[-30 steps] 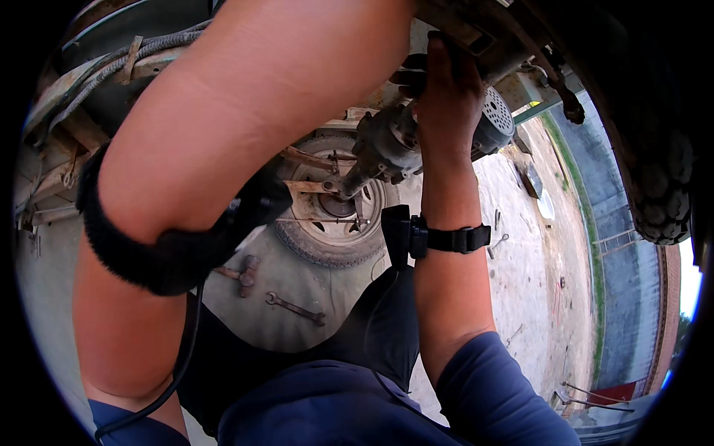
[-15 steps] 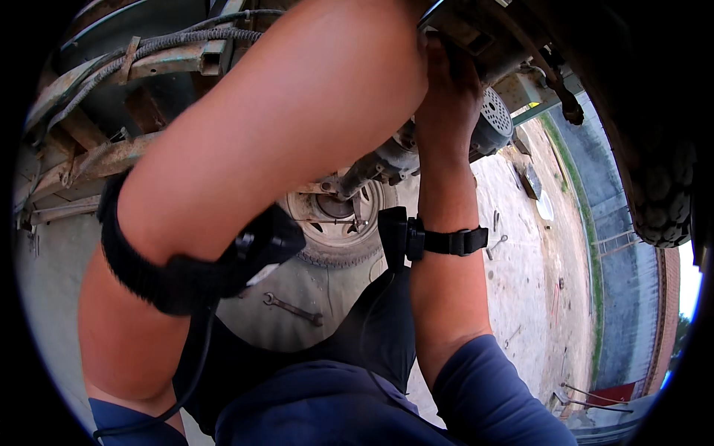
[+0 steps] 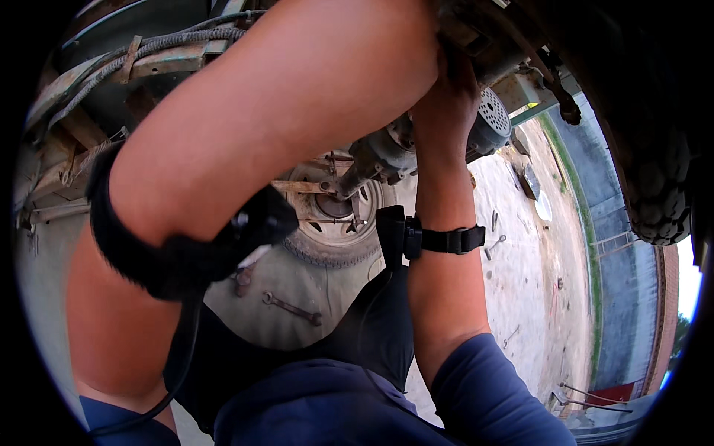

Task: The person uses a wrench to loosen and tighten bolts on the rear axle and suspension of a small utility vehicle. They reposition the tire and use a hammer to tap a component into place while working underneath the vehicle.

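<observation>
My left forearm (image 3: pixel 275 111) crosses from the lower left to the top of the view, where its hand passes out of sight. My right hand (image 3: pixel 449 104) reaches up into the shaded underside of a vehicle. Its fingers are in shadow and partly hidden by the left forearm, so what they touch is unclear. Beside this hand is a grey round housing with a perforated cover (image 3: pixel 493 111), and left of it a dirty metal gear casing (image 3: pixel 387 154). Dark metal framework (image 3: pixel 494 37) lies just above the hand.
Behind the arms stands a wheel (image 3: pixel 331 249) with a pale rim. A wrench (image 3: pixel 292 308) lies on the concrete before it; another wrench (image 3: pixel 496 246) lies further right. A knobbly tyre (image 3: pixel 662 193) hangs at the right. Rusty frame rails (image 3: pixel 167 67) carry cables at upper left.
My left forearm has shifted slightly left and up, uncovering more of the wheel and gear casing. A shiny metal piece near the top is no longer visible. My right hand has barely moved.
</observation>
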Demonstrator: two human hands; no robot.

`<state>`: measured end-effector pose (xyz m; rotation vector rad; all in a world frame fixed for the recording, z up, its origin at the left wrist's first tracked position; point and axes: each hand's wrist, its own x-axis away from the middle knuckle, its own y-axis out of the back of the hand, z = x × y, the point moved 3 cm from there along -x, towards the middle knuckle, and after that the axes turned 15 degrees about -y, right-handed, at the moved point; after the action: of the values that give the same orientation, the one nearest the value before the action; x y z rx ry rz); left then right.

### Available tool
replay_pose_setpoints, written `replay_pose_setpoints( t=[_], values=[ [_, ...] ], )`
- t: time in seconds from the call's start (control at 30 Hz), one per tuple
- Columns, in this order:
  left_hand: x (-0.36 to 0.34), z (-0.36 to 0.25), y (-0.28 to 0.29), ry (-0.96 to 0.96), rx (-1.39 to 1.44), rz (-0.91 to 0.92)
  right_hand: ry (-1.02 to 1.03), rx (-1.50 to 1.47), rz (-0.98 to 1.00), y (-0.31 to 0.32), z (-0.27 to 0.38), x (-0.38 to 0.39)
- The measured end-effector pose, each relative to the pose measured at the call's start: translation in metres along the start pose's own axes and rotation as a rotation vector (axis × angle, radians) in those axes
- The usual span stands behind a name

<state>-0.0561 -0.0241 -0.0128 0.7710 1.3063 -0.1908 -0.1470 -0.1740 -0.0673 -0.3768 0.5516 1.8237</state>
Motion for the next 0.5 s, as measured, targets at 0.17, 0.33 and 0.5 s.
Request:
replay_pose_setpoints(
  t=[0.17, 0.33, 0.5],
  values=[
    [-0.004, 0.01, 0.006, 0.013, 0.08, 0.011, -0.028, -0.022, -0.027, -0.004, 0.007, 0.003],
    [-0.003, -0.003, 0.001, 0.028, -0.136, 0.065, 0.014, 0.031, -0.063, 0.003, 0.001, 0.004],
    [-0.005, 0.013, 0.001, 0.101, -0.122, 0.111, 0.056, 0.006, -0.037, -0.004, 0.011, -0.001]
  ],
)
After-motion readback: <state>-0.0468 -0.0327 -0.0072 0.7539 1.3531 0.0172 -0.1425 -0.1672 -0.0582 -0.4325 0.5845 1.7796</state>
